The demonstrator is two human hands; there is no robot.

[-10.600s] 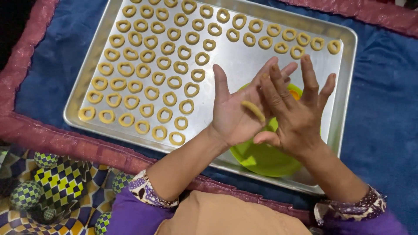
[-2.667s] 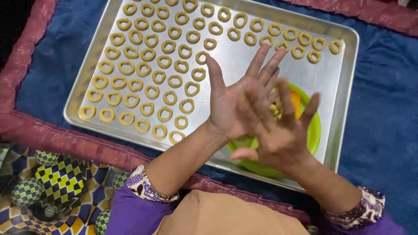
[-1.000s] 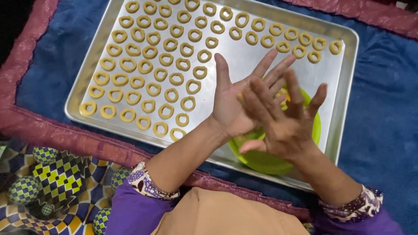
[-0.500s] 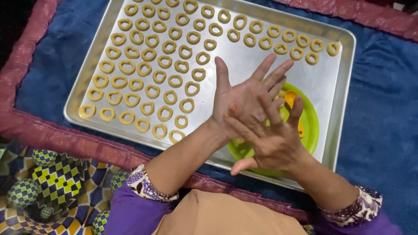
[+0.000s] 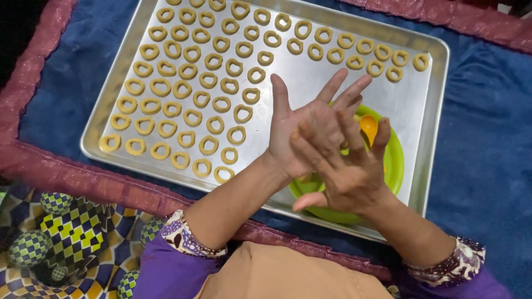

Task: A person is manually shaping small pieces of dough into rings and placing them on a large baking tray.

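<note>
Dough, presumably soft and easily squashed, is hiding between our flat-pressed left hand and right hand above the green bowl; we cannot see it.

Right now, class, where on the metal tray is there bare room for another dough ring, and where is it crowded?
Bare metal lies on the tray between the top row of dough rings and the green plate, and in the strip between the left block of rings and the hands. The tray's left half is crowded.

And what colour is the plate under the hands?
The plate is bright green, with an orange spoon on it. The head view shows it best.
</note>
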